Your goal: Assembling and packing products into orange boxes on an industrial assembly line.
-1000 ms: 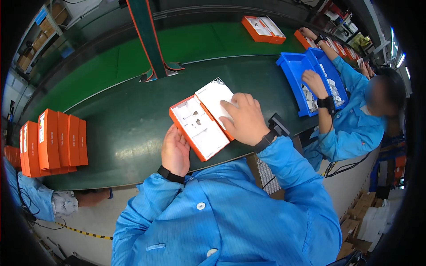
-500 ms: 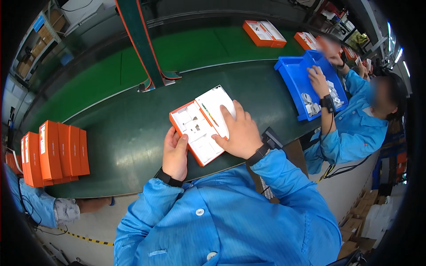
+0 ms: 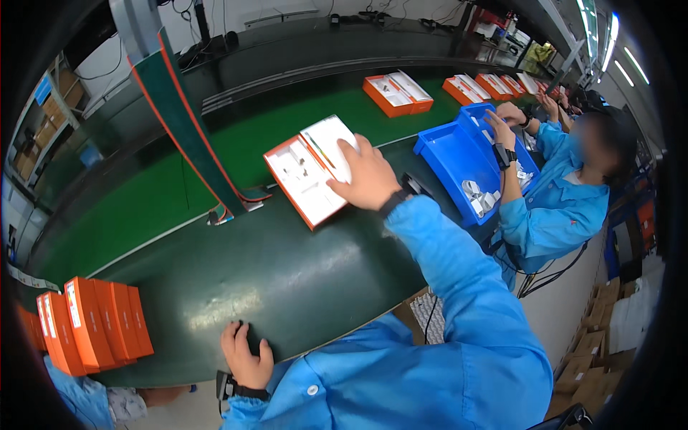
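An open orange box (image 3: 313, 218) with a white compartmented insert sits over the seam between the dark green table and the green belt, slightly tilted in view. Its white right part has a thin coloured strip along it. My right hand (image 3: 367, 174) grips the box at its right side, thumb and index finger on the white surface, the other fingers at the edge, their tips partly hidden. At the table's near edge my left hand (image 3: 247, 358) rests empty, its fingers apart.
Stacked orange boxes (image 3: 107, 322) stand at the left. A green post (image 3: 190, 129) rises behind the table. To the right, a co-worker (image 3: 555, 204) reaches over a blue bin (image 3: 448, 161) holding small white pieces. More open orange boxes (image 3: 398, 93) line the belt.
The box has moved away from me, toward the belt, with my right hand on it. My left hand has let go of it and dropped back to the near table edge.
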Available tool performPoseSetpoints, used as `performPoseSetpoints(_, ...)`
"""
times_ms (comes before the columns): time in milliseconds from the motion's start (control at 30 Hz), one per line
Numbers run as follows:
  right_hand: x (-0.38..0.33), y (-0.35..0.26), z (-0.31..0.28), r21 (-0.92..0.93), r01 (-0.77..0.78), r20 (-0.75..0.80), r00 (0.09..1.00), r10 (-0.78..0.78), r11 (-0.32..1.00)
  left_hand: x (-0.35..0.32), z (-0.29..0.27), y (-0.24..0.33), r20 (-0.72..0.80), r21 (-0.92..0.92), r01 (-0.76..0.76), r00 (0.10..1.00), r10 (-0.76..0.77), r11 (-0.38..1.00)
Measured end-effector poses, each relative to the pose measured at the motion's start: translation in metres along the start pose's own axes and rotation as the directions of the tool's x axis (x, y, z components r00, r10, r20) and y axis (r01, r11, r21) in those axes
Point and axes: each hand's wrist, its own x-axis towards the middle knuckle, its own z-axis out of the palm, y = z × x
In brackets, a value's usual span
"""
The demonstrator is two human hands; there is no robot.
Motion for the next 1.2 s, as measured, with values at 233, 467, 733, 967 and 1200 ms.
performPoseSetpoints(233, 0.13, -0.005, 0.038, -0.068, -0.161, 0.052, 0.985, 0.165, 0.985, 0.002, 0.012, -0.003, -0.039, 0.145, -0.067, 0.997, 0.073, 0.987)
performPoseSetpoints(467, 0.191, -0.005, 0.098, -0.066, -0.282, 0.11, 0.952, 0.287, 0.957, -0.01, 0.019, -0.013, -0.031, 0.147, -0.037, 0.999, 0.042, 0.988)
performPoseSetpoints(733, 0.182, 0.008, 0.111, -0.115, -0.3, -0.046, 0.954, 0.297, 0.947, -0.007, 0.019, -0.009, -0.066, 0.136, -0.038, 0.997, 0.047, 0.99)
performPoseSetpoints(967, 0.039, -0.039, 0.086, 0.184, 0.328, -0.187, 0.937, -0.295, 0.927, -0.006, 0.014, -0.009, -0.062, 0.141, -0.048, 0.996, 0.057, 0.989)
performPoseSetpoints(1200, -0.112, -0.066, 0.066, 0.251, 0.231, 0.088, 0.962, -0.26, 0.94, 0.001, 0.011, -0.005, -0.05, 0.096, -0.076, 0.995, 0.081, 0.992)
